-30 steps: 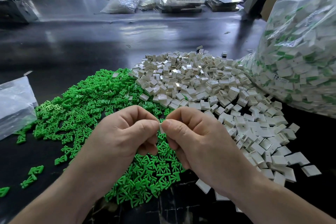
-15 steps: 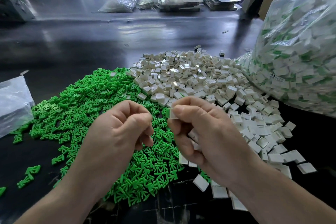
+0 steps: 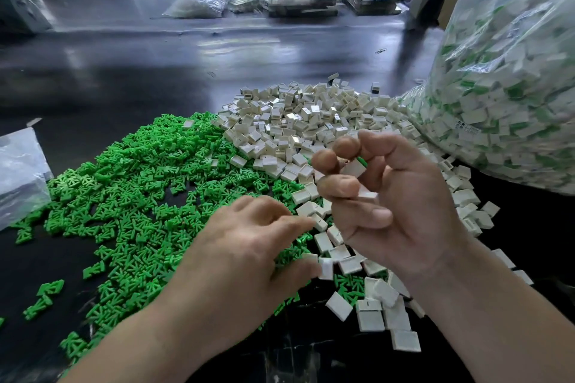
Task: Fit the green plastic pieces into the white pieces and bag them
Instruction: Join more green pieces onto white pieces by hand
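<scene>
One dark counter carries all stock. At its right stands the clear bag, already packed with white-and-green units, probably so finished work drops in with a short reach. White pieces and green pieces lie in adjoining heaps, both within either hand's range. The left hand hovers over the seam, fingers loose, gripping nothing. The right hand is raised, fingers curled round an assembled piece, green edge showing.

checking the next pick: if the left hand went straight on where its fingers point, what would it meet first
Probably the white pieces just ahead of the left hand, below the right hand; depth is unclear, so it might pass above them.
</scene>
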{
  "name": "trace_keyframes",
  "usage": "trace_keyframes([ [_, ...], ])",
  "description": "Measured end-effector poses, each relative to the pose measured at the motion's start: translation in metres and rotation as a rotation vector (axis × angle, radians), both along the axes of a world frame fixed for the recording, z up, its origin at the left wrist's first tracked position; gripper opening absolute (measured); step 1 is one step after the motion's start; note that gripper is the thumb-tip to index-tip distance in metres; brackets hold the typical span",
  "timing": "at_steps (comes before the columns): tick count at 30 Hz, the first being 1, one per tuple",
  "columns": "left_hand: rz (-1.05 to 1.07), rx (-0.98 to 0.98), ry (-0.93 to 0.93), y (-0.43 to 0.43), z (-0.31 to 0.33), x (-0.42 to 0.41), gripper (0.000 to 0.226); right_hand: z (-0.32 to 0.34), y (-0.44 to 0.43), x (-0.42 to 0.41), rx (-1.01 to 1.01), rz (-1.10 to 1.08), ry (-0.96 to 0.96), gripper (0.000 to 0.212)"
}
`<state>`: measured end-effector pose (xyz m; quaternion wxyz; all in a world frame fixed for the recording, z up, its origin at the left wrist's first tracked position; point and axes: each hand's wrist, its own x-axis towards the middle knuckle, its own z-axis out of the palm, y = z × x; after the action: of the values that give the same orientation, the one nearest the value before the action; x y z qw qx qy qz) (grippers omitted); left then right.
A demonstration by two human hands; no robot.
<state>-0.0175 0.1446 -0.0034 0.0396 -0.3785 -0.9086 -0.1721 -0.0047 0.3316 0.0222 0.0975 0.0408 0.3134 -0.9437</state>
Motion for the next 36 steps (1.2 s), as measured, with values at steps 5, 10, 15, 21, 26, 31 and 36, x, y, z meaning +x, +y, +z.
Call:
trace_keyframes([
  [5,-0.08,-0.104,0.029,0.009,-0.003,-0.001,0.043,-0.004,0.005,-0.006,0.091,-0.088,-0.112,0.01],
  [10,-0.091,-0.034,0.089,0.008,-0.006,-0.005,0.037,-0.009,0.006,-0.007,0.178,-0.067,-0.091,0.012],
  [15,0.15,0.358,0.013,-0.006,-0.001,-0.013,0.037,-0.011,0.003,0.0,0.618,0.022,0.013,0.016],
  [21,0.206,0.512,0.114,-0.006,0.004,-0.011,0.034,-0.012,-0.016,0.008,0.662,0.243,0.057,0.024],
  [26,0.127,0.505,0.128,-0.003,0.0,-0.01,0.038,-0.012,-0.013,0.007,0.6,0.165,0.089,0.018],
  [31,0.109,0.492,0.153,-0.002,0.005,-0.009,0.046,-0.014,-0.01,0.006,0.637,0.202,0.128,0.017],
  [36,0.176,0.075,0.127,-0.016,0.005,-0.014,0.074,-0.009,0.013,-0.006,0.413,-0.079,0.125,0.014],
])
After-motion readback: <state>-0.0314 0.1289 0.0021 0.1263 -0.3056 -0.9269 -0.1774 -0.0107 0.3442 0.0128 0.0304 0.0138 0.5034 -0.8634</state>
